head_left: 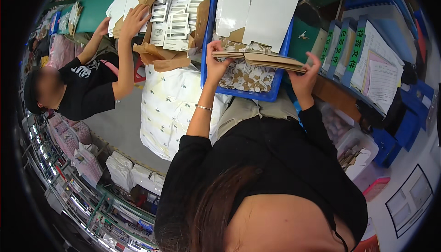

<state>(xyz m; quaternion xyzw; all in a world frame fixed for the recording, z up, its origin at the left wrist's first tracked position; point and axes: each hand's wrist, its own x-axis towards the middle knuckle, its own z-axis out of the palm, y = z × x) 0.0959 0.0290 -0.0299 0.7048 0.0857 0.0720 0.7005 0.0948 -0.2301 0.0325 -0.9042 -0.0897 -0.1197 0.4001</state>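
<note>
Between my hands is a small stack of flat cardboard sheets (271,61), seen nearly edge-on with brown sides showing. My left hand (217,63) grips its left end, thumb and fingers closed on it. At the other end my right hand (304,78) pinches the right corner. The stack is over a blue plastic crate (243,95), whose near part holds many small white and brown cardboard scraps (248,76). Larger white cardboard sheets (259,11) lie across the crate's far part.
A co-worker (87,84) at the left handles sheets on the green table (96,18). Small printed boxes (177,27) and brown paper lie left of the crate. Blue file folders (342,52) stand at the right. A white patterned sack (167,109) sits by my left arm.
</note>
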